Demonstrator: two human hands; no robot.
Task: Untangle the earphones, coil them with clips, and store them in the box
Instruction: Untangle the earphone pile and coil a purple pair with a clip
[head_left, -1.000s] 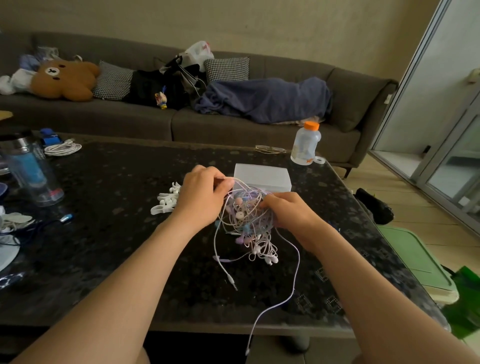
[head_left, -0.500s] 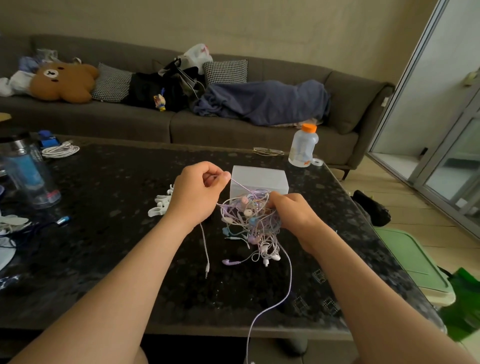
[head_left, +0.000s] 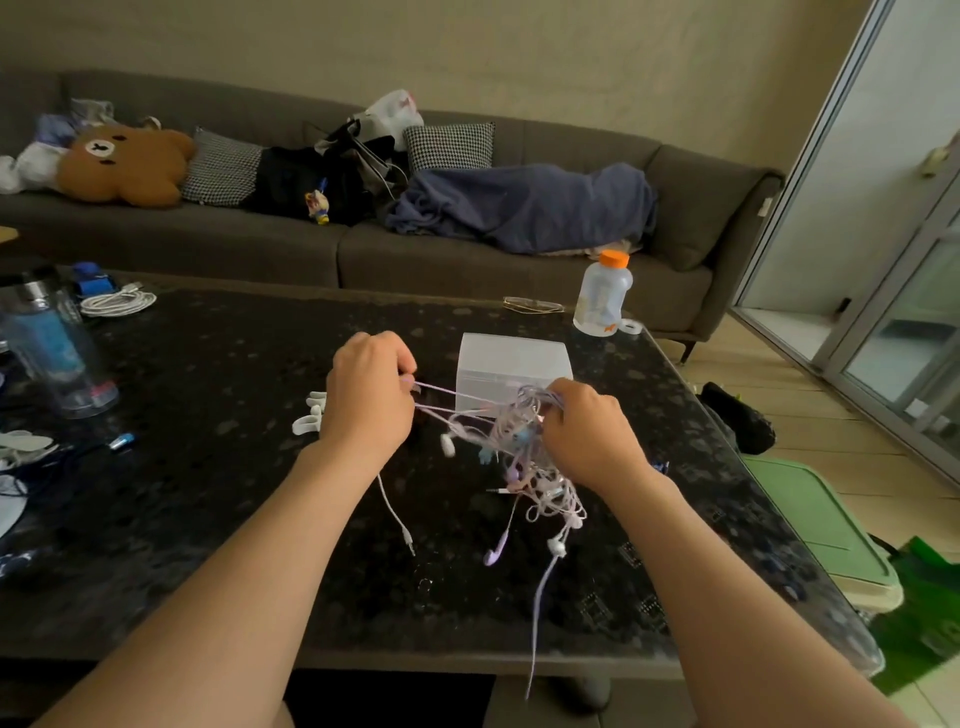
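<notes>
earphones (head_left: 524, 447): tangled bunch I hold above surface (head_left: 208, 493)
left hand (head_left: 369, 395): I pinch taut strands
right hand (head_left: 587, 436): I grip the bunch
box (head_left: 511, 364): toward far edge

The left hand (head_left: 368, 401) partly hides the clips (head_left: 306, 425)

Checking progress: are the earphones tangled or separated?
Tangled: earphones bunch in a knot at the right hand, strands stretched to the left hand.

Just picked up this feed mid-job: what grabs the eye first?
A pastel tangle of earphones is stretched over the dark table: the right hand grips the knot, the left hand pinches taut strands. The white box sits just behind, white clips beside the left hand.
</notes>
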